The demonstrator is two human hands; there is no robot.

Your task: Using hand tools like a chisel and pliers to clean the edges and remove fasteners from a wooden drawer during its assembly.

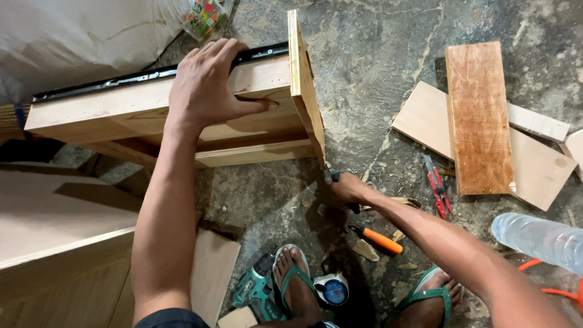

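Head view, item by item.

Wooden drawer box (182,115): pale plywood, lying on its side on the concrete floor (376,73), its front panel (303,85) standing on edge toward the right. A black metal slide rail (139,74) runs along its upper side.

Left hand (209,82): laid flat over the drawer's side, fingers draped across the rail and thumb pressed on the face below; it braces the box and clasps nothing.

Right hand (346,187): low at the bottom corner of the front panel, fingers closed on a small dark tool (333,176) whose kind cannot be told.

Step in hand, as judged: working on the panel's lower corner while the box is steadied. The next move seems to call for firm bracing and a tool kept square to that corner.

Nearby: orange-handled tool (378,238), red pliers (437,185), loose boards (480,115), green cordless drill (258,294), tape measure (333,290), clear plastic bottle (537,238), sandalled feet (297,282).
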